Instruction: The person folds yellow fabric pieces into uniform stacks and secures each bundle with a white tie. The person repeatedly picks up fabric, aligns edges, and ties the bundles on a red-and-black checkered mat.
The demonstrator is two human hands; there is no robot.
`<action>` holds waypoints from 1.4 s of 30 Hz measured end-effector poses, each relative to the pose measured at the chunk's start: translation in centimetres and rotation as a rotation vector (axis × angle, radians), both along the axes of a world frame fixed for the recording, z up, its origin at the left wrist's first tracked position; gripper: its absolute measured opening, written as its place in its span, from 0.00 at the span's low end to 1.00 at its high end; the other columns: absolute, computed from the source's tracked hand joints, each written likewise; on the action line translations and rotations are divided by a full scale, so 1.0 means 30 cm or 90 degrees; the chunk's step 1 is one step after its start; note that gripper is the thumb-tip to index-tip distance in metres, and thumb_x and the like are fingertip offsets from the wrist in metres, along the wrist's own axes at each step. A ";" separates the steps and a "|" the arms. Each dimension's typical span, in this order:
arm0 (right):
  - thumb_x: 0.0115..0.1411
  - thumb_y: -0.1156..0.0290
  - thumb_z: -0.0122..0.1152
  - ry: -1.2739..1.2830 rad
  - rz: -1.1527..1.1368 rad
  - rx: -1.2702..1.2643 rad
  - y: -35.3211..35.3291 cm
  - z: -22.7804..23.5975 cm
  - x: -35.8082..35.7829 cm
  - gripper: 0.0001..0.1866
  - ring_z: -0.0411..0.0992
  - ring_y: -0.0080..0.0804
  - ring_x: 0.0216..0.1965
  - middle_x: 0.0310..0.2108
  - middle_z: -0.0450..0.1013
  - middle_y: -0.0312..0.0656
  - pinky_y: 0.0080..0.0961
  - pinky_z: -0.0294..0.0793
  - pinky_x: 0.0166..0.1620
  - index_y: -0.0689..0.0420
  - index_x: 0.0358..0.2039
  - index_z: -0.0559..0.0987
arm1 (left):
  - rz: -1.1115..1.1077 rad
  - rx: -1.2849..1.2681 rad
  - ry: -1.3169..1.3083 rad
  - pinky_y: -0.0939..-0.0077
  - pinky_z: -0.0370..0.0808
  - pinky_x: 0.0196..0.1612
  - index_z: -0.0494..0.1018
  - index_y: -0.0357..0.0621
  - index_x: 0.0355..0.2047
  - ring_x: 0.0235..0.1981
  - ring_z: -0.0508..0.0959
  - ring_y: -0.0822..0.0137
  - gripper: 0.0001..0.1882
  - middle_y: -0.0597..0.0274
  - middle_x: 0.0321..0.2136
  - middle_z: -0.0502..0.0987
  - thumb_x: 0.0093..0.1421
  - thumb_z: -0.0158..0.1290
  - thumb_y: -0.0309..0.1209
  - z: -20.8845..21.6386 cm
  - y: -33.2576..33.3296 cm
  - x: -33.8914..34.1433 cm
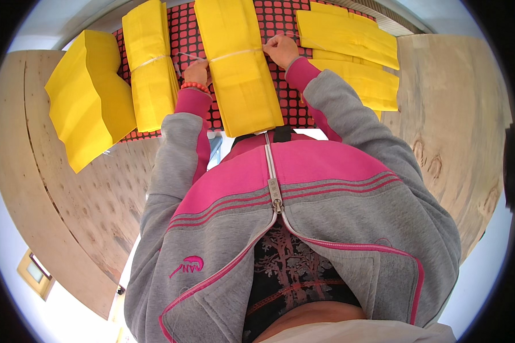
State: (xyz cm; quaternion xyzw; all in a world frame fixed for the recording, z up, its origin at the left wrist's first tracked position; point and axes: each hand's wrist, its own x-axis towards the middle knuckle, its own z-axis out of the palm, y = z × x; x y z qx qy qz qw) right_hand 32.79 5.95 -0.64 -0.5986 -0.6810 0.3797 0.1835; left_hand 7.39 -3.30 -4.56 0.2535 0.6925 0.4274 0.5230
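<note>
A folded bundle of yellow fabric (243, 91) lies lengthwise in front of me, with a thin white string (234, 55) across its upper part. At the bundle's right edge, my right hand (282, 51) is closed in a pinch on the string. My left hand (196, 74), a red bead bracelet at its wrist, is closed at the left edge beside the string; some of its fingertips are hidden against the fabric. Loose string shows on both sides of the bundle. Just left lies another yellow bundle (150, 68), with a white string around its middle.
Under the bundles is a red-and-black patterned cover (183, 28). A loosely folded yellow piece (86, 97) overhangs its left edge. Several yellow stacks (349, 37) lie at the right. Wooden boards (91, 177) extend on the left, and a wooden surface (446, 114) on the right.
</note>
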 end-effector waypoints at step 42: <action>0.53 0.64 0.64 0.204 -0.022 -0.047 -0.003 -0.032 0.022 0.12 0.76 0.35 0.33 0.30 0.78 0.44 0.30 0.74 0.38 0.61 0.29 0.80 | 0.085 0.047 -0.621 0.62 0.72 0.53 0.68 0.34 0.52 0.48 0.74 0.55 0.20 0.51 0.50 0.74 0.64 0.45 0.33 0.165 0.011 0.110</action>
